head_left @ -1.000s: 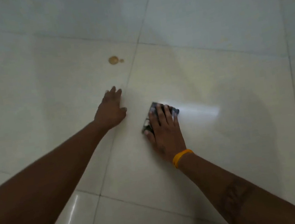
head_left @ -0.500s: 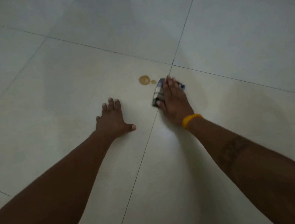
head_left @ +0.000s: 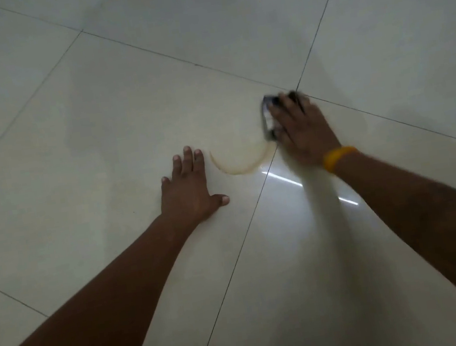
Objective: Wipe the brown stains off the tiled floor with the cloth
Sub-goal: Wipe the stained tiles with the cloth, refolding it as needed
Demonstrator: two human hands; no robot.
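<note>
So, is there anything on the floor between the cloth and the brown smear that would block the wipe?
Nothing visible does. The cloth under the right hand sits at one end of the brown smear; the left hand rests flat beside the other end.

It looked like an indoor room, likely a home: large glossy pale floor tiles (head_left: 131, 121) met at thin dark grout lines (head_left: 240, 247)

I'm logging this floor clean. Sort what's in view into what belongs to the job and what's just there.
Part of the job:
- cloth, pressed flat under the right hand
- curved brown smear
- tiled floor

Just there:
- left hand, flat on the tile
- yellow wristband
- light streak reflected on the floor
</note>
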